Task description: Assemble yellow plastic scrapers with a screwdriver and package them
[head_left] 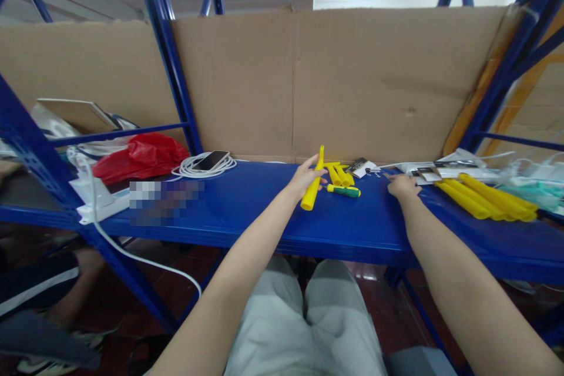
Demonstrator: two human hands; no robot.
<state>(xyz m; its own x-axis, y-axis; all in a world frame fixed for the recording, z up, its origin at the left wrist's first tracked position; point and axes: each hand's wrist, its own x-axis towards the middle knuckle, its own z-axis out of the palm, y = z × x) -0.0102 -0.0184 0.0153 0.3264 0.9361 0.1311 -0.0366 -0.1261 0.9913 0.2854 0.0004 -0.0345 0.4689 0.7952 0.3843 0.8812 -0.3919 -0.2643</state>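
My left hand (305,179) is wrapped round a yellow plastic tube (312,195), which it holds tilted above the blue shelf, its narrow end up and its wide open end toward me. Just right of it lies a screwdriver (346,191) with a green and yellow handle, and behind that several yellow tubes (341,175). My right hand (403,186) is at the shelf surface with its fingers curled, beside some small cards (428,174). What its fingertips hold, if anything, is too small to make out.
Several more yellow tubes (489,198) lie at the right. A black and white packet (361,167) rests near the cardboard back wall (352,82). On the left are a phone (212,160) on a coiled white cable (189,167), a red plastic bag (141,157) and a person's leg (83,276).
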